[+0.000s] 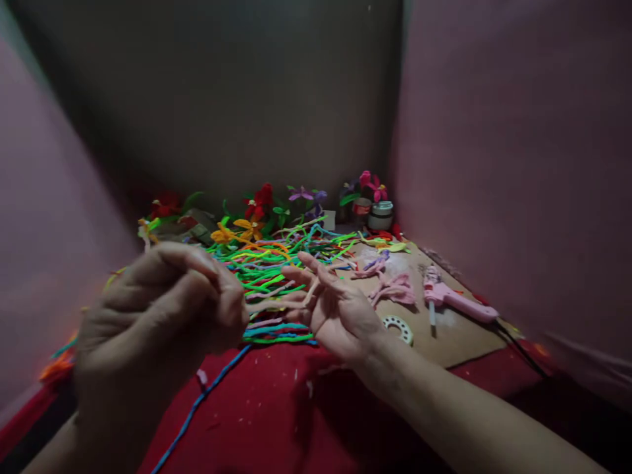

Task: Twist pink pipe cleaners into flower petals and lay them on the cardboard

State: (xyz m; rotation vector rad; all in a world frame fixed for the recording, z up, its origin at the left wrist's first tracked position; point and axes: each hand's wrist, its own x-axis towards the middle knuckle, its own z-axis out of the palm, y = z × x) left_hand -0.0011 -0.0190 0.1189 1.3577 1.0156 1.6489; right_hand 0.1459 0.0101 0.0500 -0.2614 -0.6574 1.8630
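My left hand [162, 322] is closed in a fist at the left, near the camera. A pale pink pipe cleaner [276, 305] comes out of its fingers and stretches across to my right hand [340, 316]. There its end bends upward among the loosely curled fingers, between thumb and forefinger; the exact contact is blurred. Behind and below the hands lie many pipe cleaners [269, 286] in green, blue, orange and pink. One blue pipe cleaner [197, 401] trails toward the front over the red cloth [247, 408].
On a brown board [444, 349] at the right are a pink glue gun [464, 303], a pale ring with holes [397, 329] and pink pipe-cleaner petals [395, 289]. Pipe-cleaner flowers [257, 204] and a lidded jar [380, 215] stand at the back. Pink fabric walls [518, 164] enclose both sides.
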